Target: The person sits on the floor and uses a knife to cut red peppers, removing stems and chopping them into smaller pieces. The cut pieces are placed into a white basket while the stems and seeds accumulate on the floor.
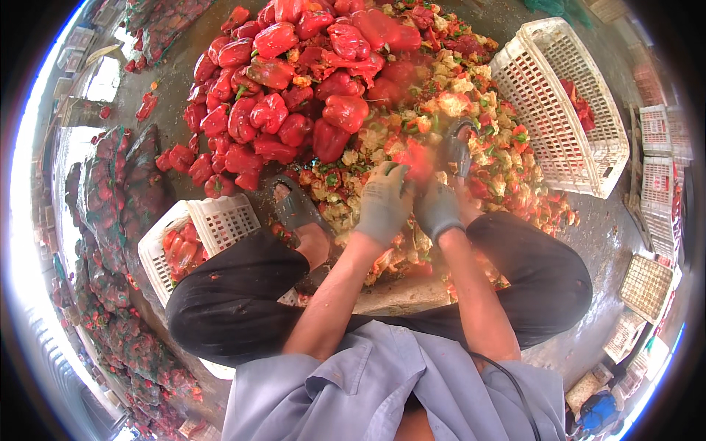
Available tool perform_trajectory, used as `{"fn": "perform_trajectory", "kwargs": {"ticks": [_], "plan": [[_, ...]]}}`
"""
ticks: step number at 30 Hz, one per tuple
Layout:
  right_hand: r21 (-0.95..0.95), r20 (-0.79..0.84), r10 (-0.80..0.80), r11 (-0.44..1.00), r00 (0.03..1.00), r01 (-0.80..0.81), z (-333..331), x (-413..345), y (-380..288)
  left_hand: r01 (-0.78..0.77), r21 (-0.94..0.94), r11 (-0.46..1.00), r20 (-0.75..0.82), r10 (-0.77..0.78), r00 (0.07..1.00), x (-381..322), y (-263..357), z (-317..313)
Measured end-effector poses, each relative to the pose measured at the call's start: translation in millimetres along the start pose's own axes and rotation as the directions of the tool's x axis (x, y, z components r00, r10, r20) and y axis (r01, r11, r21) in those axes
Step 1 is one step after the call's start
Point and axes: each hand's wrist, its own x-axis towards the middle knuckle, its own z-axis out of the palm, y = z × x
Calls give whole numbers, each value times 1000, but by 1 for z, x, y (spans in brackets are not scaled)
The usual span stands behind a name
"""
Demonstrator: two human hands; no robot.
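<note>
My gloved left hand (pixel 387 203) grips a red bell pepper (pixel 415 160), which looks blurred. Close beside it is my gloved right hand (pixel 437 208), fingers curled near the pepper's lower end; blur hides whether it holds anything. Pale pepper cores with seeds and green stems (pixel 452 105) lie heaped under and beyond both hands, between my feet. A large pile of whole red bell peppers (pixel 270 113) rises ahead, to the left of the cores.
A white plastic crate (pixel 223 218) with red peppers stands by my left knee. Another white crate (pixel 543 110), tilted at the right, has red pieces inside. Net sacks of peppers (pixel 110 187) line the left side. More crates (pixel 656 182) stand far right on the wet floor (pixel 590 242).
</note>
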Motion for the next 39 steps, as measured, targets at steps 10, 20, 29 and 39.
{"fn": "perform_trajectory", "kwargs": {"ticks": [10,20,29,39], "plan": [[-114,-98,-114,988,989,103,-13,-67,-5,338,-332,881,-79,-382,921,10,-38,-20],[14,-386,-145,987,911,163,-53,-55,-39,265,-405,875,8,-286,958,6,-40,-14],[70,-184,-112,990,977,126,-55,20,-32,130,-450,884,-11,-151,988,-9,-47,-7],[179,-313,75,984,947,-19,-20,20,-14,176,-103,979,-68,-184,981,-12,9,2]]}}
